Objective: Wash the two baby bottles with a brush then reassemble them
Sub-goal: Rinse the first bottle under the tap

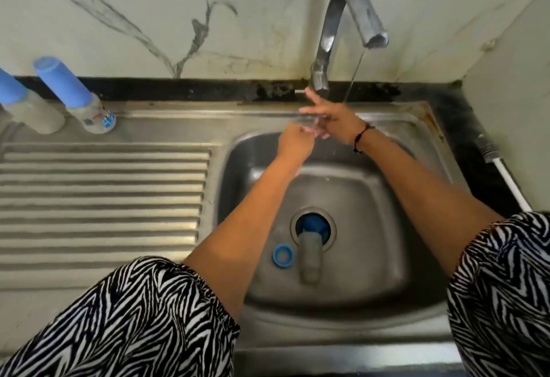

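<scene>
Your hands: your left hand (294, 138) and right hand (330, 122) meet at the far rim of the steel sink basin (387, 272), beside the thin stream falling from the curved chrome tap (342, 19). The right hand's fingers are spread and straight. The left hand's fingers are blurred; you cannot tell whether they hold anything small.

Bottle in the basin: a cloudy translucent baby bottle body (309, 257) lies on its side on the basin floor, one end at the drain. Its long axis runs from the drain toward you.

Loose ring: a blue plastic screw ring (283, 255) lies flat just to the left of that bottle, close beside it.

Key relation: both pieces lie well below your hands and nearer your body, so the reach is back and down. The ring sits on your left arm's side; the bottle lies between your forearms, slightly nearer the left.

Other bottles: two bottles with tall blue caps (62, 81) stand on the steel draining desk (104, 204) at far left, well apart from your hands.

Brush: a dark-headed, white-handled tool (494, 159) lies on the right ledge; likely the brush, nearest your right hand.

Judgement: washing seems barely begun.
</scene>
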`<state>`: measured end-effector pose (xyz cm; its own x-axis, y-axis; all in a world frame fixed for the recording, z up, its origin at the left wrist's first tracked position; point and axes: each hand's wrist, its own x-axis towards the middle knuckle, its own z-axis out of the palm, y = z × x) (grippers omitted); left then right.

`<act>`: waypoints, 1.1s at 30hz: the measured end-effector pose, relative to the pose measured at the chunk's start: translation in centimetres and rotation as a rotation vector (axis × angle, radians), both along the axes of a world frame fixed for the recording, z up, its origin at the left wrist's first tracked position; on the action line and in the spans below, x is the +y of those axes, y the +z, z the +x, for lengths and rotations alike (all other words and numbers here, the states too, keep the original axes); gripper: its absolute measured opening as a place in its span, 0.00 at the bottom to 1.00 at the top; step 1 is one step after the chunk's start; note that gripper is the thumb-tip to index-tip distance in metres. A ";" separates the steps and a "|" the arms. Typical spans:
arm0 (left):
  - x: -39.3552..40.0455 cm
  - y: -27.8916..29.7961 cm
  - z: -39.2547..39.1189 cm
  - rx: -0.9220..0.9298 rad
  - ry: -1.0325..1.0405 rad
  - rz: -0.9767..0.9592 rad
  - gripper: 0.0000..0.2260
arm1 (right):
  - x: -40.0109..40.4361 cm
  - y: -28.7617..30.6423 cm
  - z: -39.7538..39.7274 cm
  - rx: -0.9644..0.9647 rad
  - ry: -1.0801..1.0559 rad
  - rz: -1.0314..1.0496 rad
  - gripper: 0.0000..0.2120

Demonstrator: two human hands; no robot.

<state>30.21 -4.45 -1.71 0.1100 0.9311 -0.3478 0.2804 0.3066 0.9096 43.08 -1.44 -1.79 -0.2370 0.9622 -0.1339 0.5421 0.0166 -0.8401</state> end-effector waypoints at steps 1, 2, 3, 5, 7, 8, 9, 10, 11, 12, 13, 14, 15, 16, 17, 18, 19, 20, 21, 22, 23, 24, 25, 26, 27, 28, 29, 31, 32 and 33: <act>-0.6 -0.7 -0.2 0.013 0.013 -0.022 0.11 | -0.7 -0.8 -0.3 -0.019 -0.067 0.041 0.21; -1.3 -1.4 -0.4 0.018 0.027 -0.039 0.12 | -1.5 -1.7 -0.6 -0.044 -0.130 0.059 0.17; -2.1 -2.3 -0.7 0.029 0.038 -0.061 0.13 | -2.7 -2.7 -0.8 -0.068 -0.166 0.049 0.15; -3.7 -3.7 -1.0 0.080 0.035 -0.114 0.13 | -5.6 -4.5 -1.3 -0.143 -0.124 0.040 0.15; -5.3 -4.6 -1.4 0.151 -0.009 -0.182 0.12 | -8.3 -6.0 -1.6 -0.232 -0.030 0.005 0.17; -6.3 -5.0 -1.4 0.192 -0.045 -0.225 0.09 | -9.5 -6.8 -1.8 -0.299 0.021 -0.026 0.18; -7.1 -5.4 -1.4 0.237 -0.081 -0.265 0.07 | -10.4 -7.5 -1.9 -0.384 0.078 -0.056 0.19; -7.8 -5.9 -1.5 0.287 -0.116 -0.303 0.09 | -11.3 -8.2 -2.0 -0.467 0.141 -0.086 0.19; -8.5 -6.5 -1.5 0.333 -0.158 -0.332 0.11 | -12.2 -8.8 -2.1 -0.529 0.205 -0.110 0.20; -9.1 -6.7 -1.6 0.359 -0.192 -0.352 0.12 | -12.9 -9.4 -2.2 -0.569 0.278 -0.110 0.21; -9.7 -7.0 -1.6 0.373 -0.201 -0.370 0.13 | -13.7 -10.0 -2.2 -0.597 0.363 -0.095 0.23; -10.2 -7.2 -1.7 0.392 -0.209 -0.372 0.13 | -14.4 -10.5 -2.3 -0.622 0.443 -0.059 0.24; -10.6 -7.5 -1.8 0.415 -0.213 -0.369 0.14 | -15.0 -11.0 -2.2 -0.654 0.503 -0.020 0.25; -10.9 -7.8 -1.9 0.443 -0.221 -0.361 0.13 | -15.6 -11.4 -2.1 -0.696 0.542 0.002 0.25; -11.1 -8.0 -2.0 0.468 -0.229 -0.357 0.13 | -16.0 -11.5 -2.1 -0.757 0.574 0.000 0.26; -11.3 -8.3 -2.1 0.483 -0.235 -0.355 0.12 | -16.2 -11.9 -1.9 -0.830 0.609 0.017 0.26; -11.5 -8.4 -2.1 0.492 -0.238 -0.354 0.12 | -16.5 -12.2 -1.9 -0.905 0.646 0.061 0.26; -11.5 -8.5 -2.2 0.504 -0.240 -0.352 0.12 | -16.6 -12.5 -1.8 -0.964 0.678 0.118 0.26; -11.4 -8.6 -2.2 0.514 -0.245 -0.348 0.11 | -16.8 -12.6 -1.9 -1.006 0.701 0.166 0.25; -11.3 -8.7 -2.3 0.523 -0.252 -0.344 0.10 | -16.9 -12.7 -2.0 -1.033 0.718 0.202 0.25; -11.3 -8.7 -2.4 0.529 -0.256 -0.342 0.09 | -17.0 -12.8 -2.0 -1.049 0.734 0.226 0.25; -11.2 -8.7 -2.4 0.533 -0.254 -0.343 0.08 | -17.1 -12.9 -2.0 -1.062 0.753 0.245 0.25; -11.3 -8.7 -2.5 0.534 -0.248 -0.348 0.07 | -17.1 -12.9 -2.0 -1.072 0.771 0.259 0.24; -11.3 -8.8 -2.6 0.530 -0.239 -0.347 0.07 | -17.1 -12.8 -1.9 -1.071 0.785 0.265 0.24; -11.3 -8.8 -2.6 0.519 -0.229 -0.351 0.07 | -17.0 -12.6 -1.8 -1.065 0.793 0.258 0.23; -11.3 -8.9 -2.7 0.498 -0.217 -0.360 0.07 | -16.8 -12.4 -1.5 -1.060 0.793 0.247 0.24; -11.4 -8.9 -2.8 0.466 -0.198 -0.370 0.09 | -16.5 -12.0 -1.1 -1.050 0.781 0.231 0.24; -11.1 -8.8 -3.0 0.374 -0.134 -0.382 0.08 | -15.7 -11.1 -0.1 -0.987 0.693 0.187 0.28; -10.9 -8.7 -3.1 0.318 -0.089 -0.382 0.07 | -15.3 -10.7 0.5 -0.933 0.620 0.175 0.30; -10.5 -8.5 -3.2 0.249 -0.041 -0.372 0.07 | -14.7 -10.2 1.1 -0.871 0.533 0.169 0.30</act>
<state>27.05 -14.91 -10.16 0.0152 0.7345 -0.6785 0.4957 0.5838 0.6431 44.14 -16.09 -11.97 -0.5232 0.7832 -0.3361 0.8489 0.5135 -0.1248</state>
